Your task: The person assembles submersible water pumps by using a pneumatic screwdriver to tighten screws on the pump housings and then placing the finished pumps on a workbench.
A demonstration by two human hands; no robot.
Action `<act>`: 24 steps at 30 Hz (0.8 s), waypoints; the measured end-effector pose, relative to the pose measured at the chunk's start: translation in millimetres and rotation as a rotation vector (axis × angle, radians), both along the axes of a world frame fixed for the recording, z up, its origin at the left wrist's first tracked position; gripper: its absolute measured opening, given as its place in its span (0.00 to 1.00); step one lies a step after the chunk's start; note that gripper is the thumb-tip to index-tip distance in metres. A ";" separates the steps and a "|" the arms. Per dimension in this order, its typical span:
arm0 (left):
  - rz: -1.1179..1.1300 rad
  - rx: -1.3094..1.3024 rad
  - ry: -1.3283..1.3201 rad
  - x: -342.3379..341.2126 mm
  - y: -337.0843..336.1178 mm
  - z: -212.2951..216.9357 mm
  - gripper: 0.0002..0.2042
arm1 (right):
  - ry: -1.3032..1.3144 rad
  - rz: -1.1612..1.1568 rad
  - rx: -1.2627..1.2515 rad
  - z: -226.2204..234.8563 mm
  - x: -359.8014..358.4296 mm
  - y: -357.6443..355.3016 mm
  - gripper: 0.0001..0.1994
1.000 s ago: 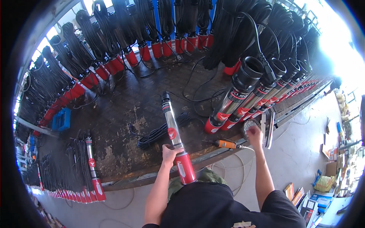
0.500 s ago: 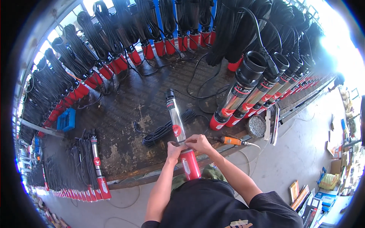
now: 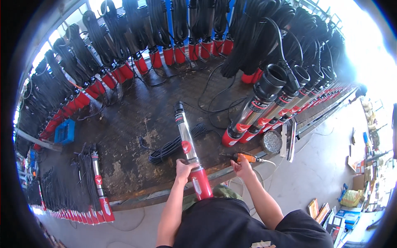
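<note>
A slim submersible pump [image 3: 185, 134], with a silver body, black top and red lower end, leans from the bench edge back over the bench top. Around its lower silver part, just above the red section, my left hand [image 3: 184, 169] is closed. Right of the pump, my right hand [image 3: 243, 168] is at an orange pneumatic screwdriver [image 3: 249, 158] lying by the bench edge, its fingers closing on the black front part. A thin hose runs off the tool's rear end. Behind the pump lies a bundled black cable [image 3: 167, 151].
Taller pumps [image 3: 252, 113] stand in a row at the right, beside a round metal dish [image 3: 271, 142]. Pumps with coiled black cables [image 3: 99, 37] line the back and left. A blue plastic holder [image 3: 65, 132] sits at left, above more pumps [image 3: 98, 177] along the near edge.
My right hand has left the pump and moved right to the orange screwdriver. My left hand stays on the pump. The whole view has shifted slightly.
</note>
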State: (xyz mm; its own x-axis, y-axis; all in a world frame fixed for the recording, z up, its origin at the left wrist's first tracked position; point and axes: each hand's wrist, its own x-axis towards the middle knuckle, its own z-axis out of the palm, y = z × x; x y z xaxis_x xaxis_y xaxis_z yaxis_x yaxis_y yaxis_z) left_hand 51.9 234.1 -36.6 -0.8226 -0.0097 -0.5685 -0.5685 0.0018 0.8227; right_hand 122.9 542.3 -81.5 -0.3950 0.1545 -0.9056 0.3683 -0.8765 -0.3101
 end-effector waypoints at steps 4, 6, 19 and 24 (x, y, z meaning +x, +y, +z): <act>-0.010 0.057 0.014 -1.5 8.3 4.7 0.34 | -0.088 -0.021 -0.082 -17.3 -0.7 37.9 0.25; -0.029 0.032 0.024 -2.9 11.1 11.8 0.33 | -0.137 -0.028 0.031 -19.2 -6.8 30.7 0.27; 0.004 0.039 -0.023 -1.0 3.4 11.8 0.35 | 0.549 -0.397 -0.369 154.0 -17.1 -91.5 0.20; -0.032 0.012 -0.011 -2.4 1.7 6.8 0.34 | 0.857 -0.266 0.254 169.9 -26.6 -139.2 0.21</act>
State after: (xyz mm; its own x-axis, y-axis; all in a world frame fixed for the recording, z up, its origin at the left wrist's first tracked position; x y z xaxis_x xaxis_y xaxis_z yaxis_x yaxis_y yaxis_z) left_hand 49.5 235.8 -29.8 -0.8160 0.0235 -0.5776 -0.5775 0.0101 0.8163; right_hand 96.3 403.1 88.4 -0.8363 0.4889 -0.2481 -0.2778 -0.7680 -0.5771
